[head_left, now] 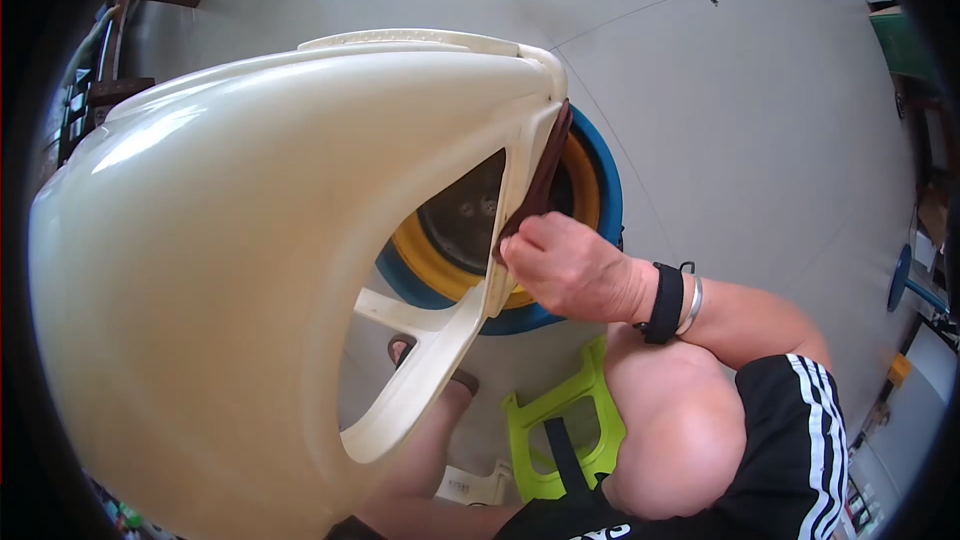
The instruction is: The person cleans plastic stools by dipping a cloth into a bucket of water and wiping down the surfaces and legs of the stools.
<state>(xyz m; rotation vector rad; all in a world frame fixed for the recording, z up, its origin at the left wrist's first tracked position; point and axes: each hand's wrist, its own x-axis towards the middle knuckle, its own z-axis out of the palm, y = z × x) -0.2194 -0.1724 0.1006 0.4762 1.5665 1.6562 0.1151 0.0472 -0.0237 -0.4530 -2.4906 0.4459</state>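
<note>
A large cream plastic chair (220,240), tipped on its side, fills the left half of the head view. My right hand (572,268) is closed on a dark brown cloth (542,175). The cloth lies stretched along the chair's right edge, beside the triangular opening, and my fingers press against that edge. Below this edge sits a yellow basin (437,270) within a blue one (608,190); the inside looks dark. A black band and a silver bangle circle my right wrist. My left hand does not show.
A lime-green plastic stool (520,430) stands close to my bare knee (680,430). My sandalled foot (462,380) rests under the chair. Dark wooden furniture (125,90) is at the far left. Pale floor (740,130) shows beyond the basins, with assorted items along the right edge.
</note>
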